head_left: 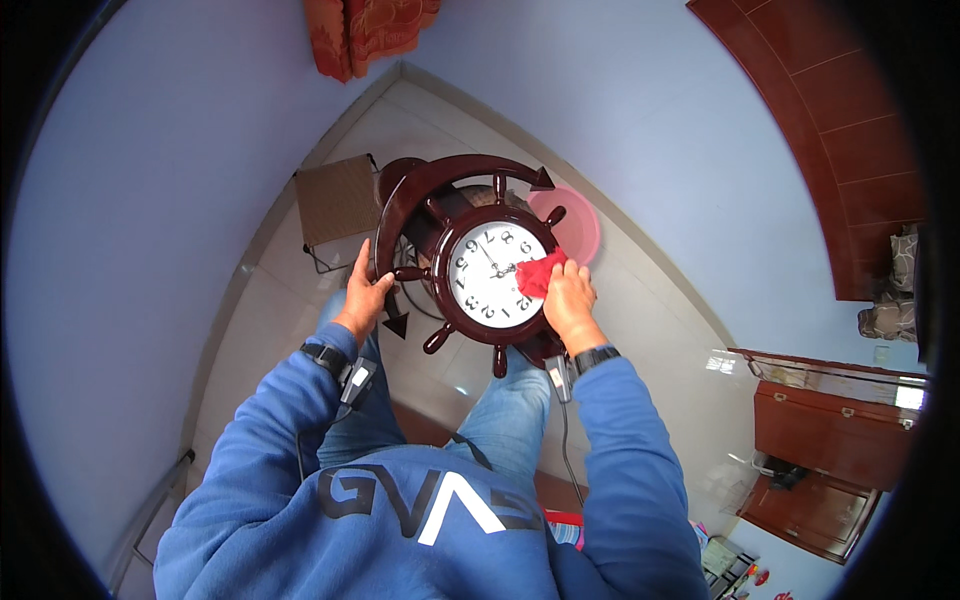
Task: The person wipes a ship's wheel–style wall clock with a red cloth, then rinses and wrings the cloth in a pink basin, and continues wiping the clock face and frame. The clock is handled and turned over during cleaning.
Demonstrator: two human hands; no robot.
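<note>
A blue sweater point(430, 540) is nearest; open floor point(650, 345) lies right of the clock point(490, 295), which sits by the knees. The left hand point(365, 300), fingers forward, holds its left edge; the right hand point(571, 303) grasps a red cloth point(534, 277) against the dial.

Blue sweatshirt point(430, 565), light-blue jeans point(510, 405), black wrist straps point(326, 356)

One clock point(486, 280); one cloth point(535, 274) at its three o'clock, one basin point(582, 215) at two, one stool point(337, 200) at ten, two wristbands point(323, 354).
</note>
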